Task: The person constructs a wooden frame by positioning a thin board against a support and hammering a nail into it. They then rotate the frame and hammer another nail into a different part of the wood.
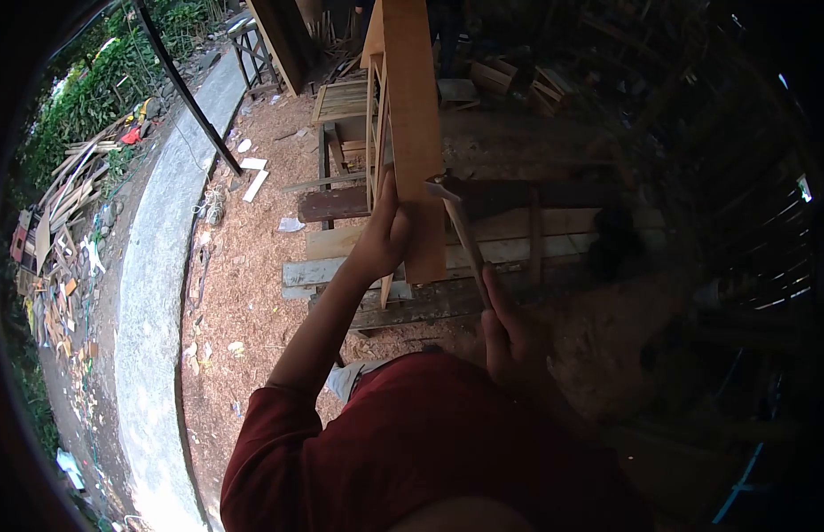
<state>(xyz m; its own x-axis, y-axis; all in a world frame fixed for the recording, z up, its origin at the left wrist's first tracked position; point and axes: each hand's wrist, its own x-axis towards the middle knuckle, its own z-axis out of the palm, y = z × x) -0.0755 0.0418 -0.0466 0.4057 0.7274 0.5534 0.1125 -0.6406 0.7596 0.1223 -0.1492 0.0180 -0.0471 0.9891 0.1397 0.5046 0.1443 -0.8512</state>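
A long wooden board [414, 115] stands in front of me, part of a wooden frame with thin slats on its left side. My left hand [383, 232] grips the frame's left edge near its lower end, with the fingers partly hidden. In my right hand [503, 328] is the wooden handle of a hammer [465, 232], fingers wrapped round it. The hammer's head is at the board's right edge; whether it touches the board I cannot tell.
Planks on a low workbench [332, 241] lie beneath the frame. A slatted panel [345, 100] is behind at the left. A dark pole [192, 99] rises beside the concrete path [155, 266]. Wood shavings [239, 310] cover the ground; scrap wood is piled farther left.
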